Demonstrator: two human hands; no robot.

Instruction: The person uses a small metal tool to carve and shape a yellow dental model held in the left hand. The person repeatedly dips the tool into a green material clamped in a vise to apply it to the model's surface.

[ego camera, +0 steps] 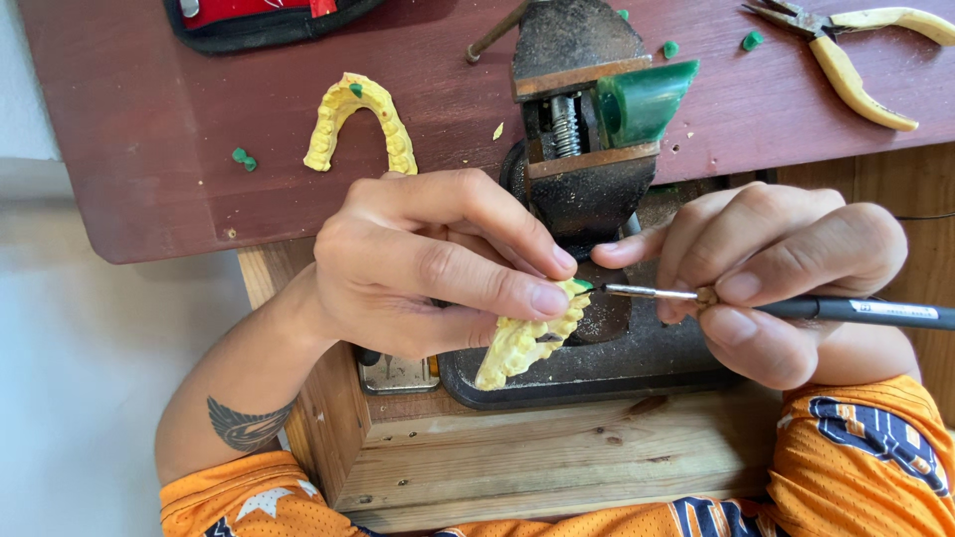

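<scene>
The left hand (428, 264) has its thumb and fingers pinched around a yellow teeth model (522, 338), holding it up in front of the bench, just over a dark tray (597, 373). There's a tiny bit of green wax (581, 285) on the model right by the fingertips. The right hand (771, 278) grips a thin carving tool (796, 305) like a pencil, fingers pressed tight on it, with the metal tip touching the model at that green spot. Right behind the hands there's a rusty vise (582, 119) clamped on a green wax block (642, 99). A second yellow teeth arch (360, 124) lies on the reddish table (149, 129), well apart, and yellow-handled pliers (856, 50) sit at the far right.
</scene>
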